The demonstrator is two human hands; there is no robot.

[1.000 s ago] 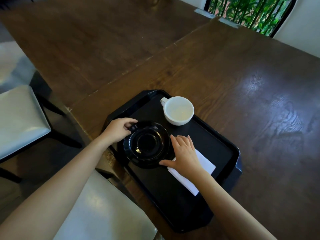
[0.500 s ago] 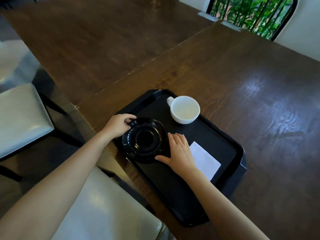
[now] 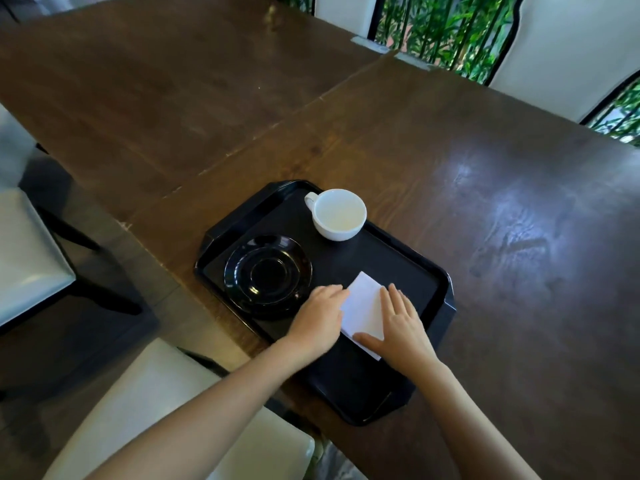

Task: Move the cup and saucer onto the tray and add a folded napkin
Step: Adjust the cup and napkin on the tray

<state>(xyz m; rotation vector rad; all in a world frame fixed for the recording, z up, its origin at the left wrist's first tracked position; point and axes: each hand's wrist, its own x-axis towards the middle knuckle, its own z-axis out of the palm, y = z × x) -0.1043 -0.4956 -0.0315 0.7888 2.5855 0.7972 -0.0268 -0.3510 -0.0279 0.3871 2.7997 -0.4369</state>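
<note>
A black tray (image 3: 420, 273) lies on the dark wooden table. On its far end stands an empty white cup (image 3: 339, 214). A black saucer (image 3: 267, 274) rests on the tray's left part, apart from the cup. A folded white napkin (image 3: 363, 306) lies flat on the tray to the right of the saucer. My left hand (image 3: 318, 318) touches the napkin's left edge, fingers together and flat. My right hand (image 3: 403, 323) lies flat over the napkin's right side, thumb along its near edge. Neither hand grips anything.
The wooden table (image 3: 450, 150) stretches far and right, with a seam between two tops. White-cushioned chairs (image 3: 31, 251) stand to the left and close below (image 3: 166, 403). The table's edge runs just left of the tray.
Both hands have left the saucer and moved right onto the napkin. The saucer now sits alone on the tray. The cup has not moved.
</note>
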